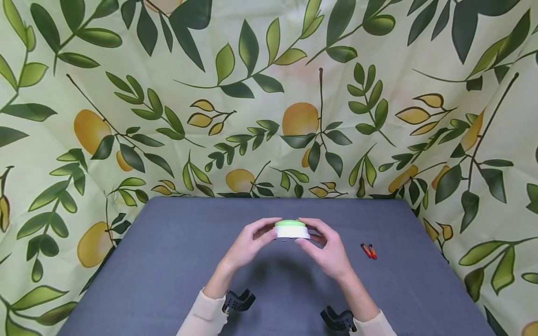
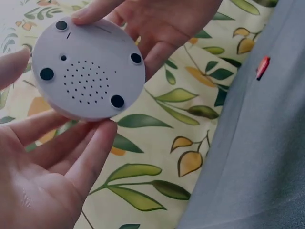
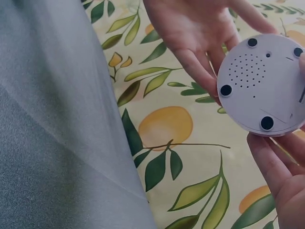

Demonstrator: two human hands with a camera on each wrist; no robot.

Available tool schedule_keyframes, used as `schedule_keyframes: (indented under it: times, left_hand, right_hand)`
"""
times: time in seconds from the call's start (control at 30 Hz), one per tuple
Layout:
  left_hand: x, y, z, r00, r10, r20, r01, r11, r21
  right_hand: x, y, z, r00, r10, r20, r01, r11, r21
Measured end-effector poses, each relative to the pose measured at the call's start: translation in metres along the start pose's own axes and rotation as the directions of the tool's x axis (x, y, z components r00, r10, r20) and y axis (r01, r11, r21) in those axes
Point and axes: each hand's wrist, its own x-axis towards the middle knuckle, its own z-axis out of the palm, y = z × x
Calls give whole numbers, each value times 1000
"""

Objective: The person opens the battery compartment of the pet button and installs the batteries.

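Both hands hold up a round buzzer button with a white base and a green top, above the grey table. My left hand grips its left side with fingers and thumb. On the opposite side, my right hand grips the rim, its thumb at the lower edge. Both wrist views show the underside of the buzzer button, with several dark round feet, a cluster of small speaker holes and a screw hole. The green top is hidden in those views.
Two small red batteries lie side by side on the grey table, to the right of the hands. A leaf-and-fruit patterned cloth hangs behind the table and along its sides. Black camera mounts sit at the wrists.
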Motion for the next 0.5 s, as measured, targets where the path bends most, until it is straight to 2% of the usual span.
schedule_keyframes:
  times: [0.1, 0.2, 0.5]
  left_hand:
    - [0, 0, 0, 999, 41, 8, -41, 998, -43]
    - [0, 0, 0, 998, 56, 6, -56, 997, -60]
    - [-1, -4, 2, 999, 34, -40, -35, 999, -28]
  right_hand:
    - [0, -1, -1, 1000, 26, -16, -25, 999, 38]
    - [1, -1, -2, 999, 48, -15, -47, 997, 61]
    - [0, 0, -3, 998, 66, 10, -66, 996, 66]
